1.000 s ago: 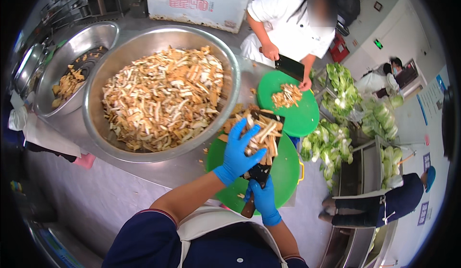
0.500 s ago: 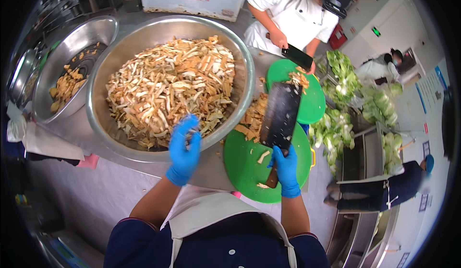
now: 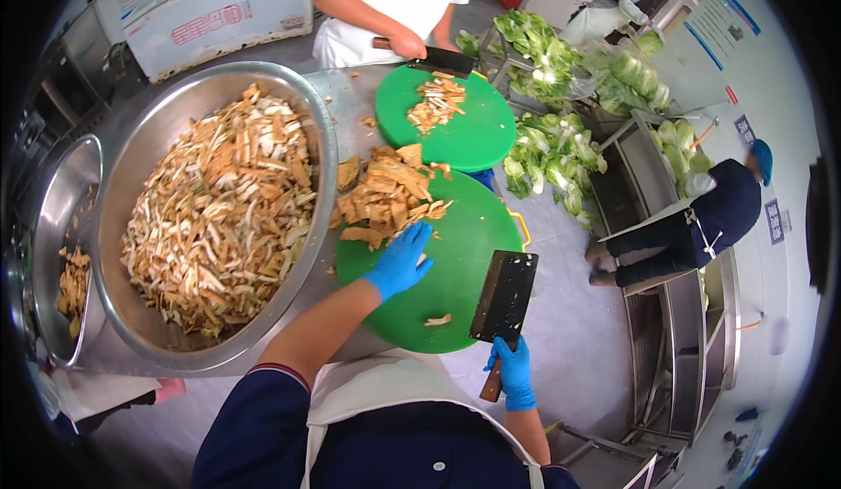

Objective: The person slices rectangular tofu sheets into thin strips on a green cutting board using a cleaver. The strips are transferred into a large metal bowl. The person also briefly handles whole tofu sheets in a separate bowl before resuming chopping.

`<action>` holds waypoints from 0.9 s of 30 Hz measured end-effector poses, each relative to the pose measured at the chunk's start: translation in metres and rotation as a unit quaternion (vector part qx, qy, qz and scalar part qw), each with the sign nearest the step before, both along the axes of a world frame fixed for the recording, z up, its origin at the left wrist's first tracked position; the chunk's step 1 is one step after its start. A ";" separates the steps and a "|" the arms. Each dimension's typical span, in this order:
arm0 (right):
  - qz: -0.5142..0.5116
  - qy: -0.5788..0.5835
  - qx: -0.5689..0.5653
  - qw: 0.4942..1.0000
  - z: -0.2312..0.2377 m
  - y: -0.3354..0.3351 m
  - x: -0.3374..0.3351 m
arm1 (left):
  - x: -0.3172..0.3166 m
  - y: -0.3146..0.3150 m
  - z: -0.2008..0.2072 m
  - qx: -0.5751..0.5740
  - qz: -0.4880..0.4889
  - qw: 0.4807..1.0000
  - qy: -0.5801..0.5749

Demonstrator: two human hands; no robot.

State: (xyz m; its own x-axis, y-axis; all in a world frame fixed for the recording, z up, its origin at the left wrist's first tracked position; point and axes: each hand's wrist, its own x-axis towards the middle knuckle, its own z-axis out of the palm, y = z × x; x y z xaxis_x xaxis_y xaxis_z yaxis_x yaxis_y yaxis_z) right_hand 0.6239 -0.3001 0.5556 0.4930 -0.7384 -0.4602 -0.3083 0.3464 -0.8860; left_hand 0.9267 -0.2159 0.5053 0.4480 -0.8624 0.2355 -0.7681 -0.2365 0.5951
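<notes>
In blue gloves, my left hand [image 3: 400, 263] reaches over the near round green cutting board [image 3: 420, 312], fingers stretched out at the edge of a pile of brown-and-pale food slices [image 3: 385, 195]. A pale piece shows beside the fingers; whether they touch it is unclear. My right hand [image 3: 512, 371] is closed around the wooden handle of a cleaver [image 3: 505, 296]. Its wide dark blade, flecked with white bits, points away from me at the board's right edge. One small strip [image 3: 438, 321] lies alone near the board's front.
Left of the board stands a large steel bowl [image 3: 328, 165] heaped with cut strips, with a smaller steel basin [image 3: 44, 226] beyond it. Across the table, a co-worker [image 3: 394, 3] holds another cleaver [image 3: 442, 62] over a second green board [image 3: 491, 134]. Leafy greens [image 3: 556, 156] sit at right.
My left hand has gone from over the bowl to the pile on the board. My right hand has drawn the cleaver back and rightward. The whole view has turned toward the right.
</notes>
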 end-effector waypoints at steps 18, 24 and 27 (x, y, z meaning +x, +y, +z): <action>0.328 0.148 -0.434 0.826 0.016 -0.107 0.102 | -0.072 0.025 -0.001 0.021 0.055 0.998 -0.024; 0.416 0.134 -0.607 0.663 -0.001 -0.121 0.139 | -0.073 0.057 -0.016 -0.028 0.235 0.969 0.066; 0.478 0.215 -0.572 0.631 0.015 -0.102 0.104 | -0.057 0.055 -0.016 -0.073 0.235 0.963 0.110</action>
